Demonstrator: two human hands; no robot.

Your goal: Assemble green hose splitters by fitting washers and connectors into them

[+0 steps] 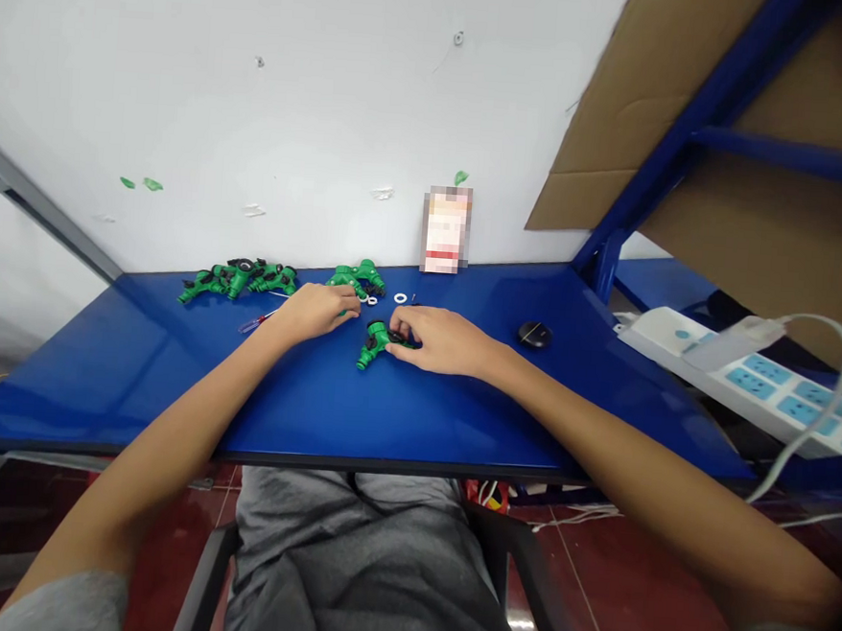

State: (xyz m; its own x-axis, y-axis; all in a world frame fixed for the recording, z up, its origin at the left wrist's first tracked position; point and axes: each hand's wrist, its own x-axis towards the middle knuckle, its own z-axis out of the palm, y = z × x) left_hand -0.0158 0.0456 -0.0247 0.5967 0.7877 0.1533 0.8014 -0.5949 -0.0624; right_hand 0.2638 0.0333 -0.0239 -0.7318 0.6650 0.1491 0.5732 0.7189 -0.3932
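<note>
My right hand (442, 341) rests on the blue table (314, 404), its fingers closed on a green plastic fitting with a black part (376, 341). My left hand (319, 308) lies just to the left of it with the fingers curled, pinching something small that I cannot make out. A screwdriver with a red handle (256, 322) lies partly under the left wrist. Two white rings (400, 298) lie on the table just beyond the hands.
Several more green fittings (240, 277) lie along the back edge by the white wall, another cluster (358, 276) behind my left hand. A black round cap (534, 334) sits to the right. A white power strip (749, 372) and blue shelf frame (662, 169) stand at right.
</note>
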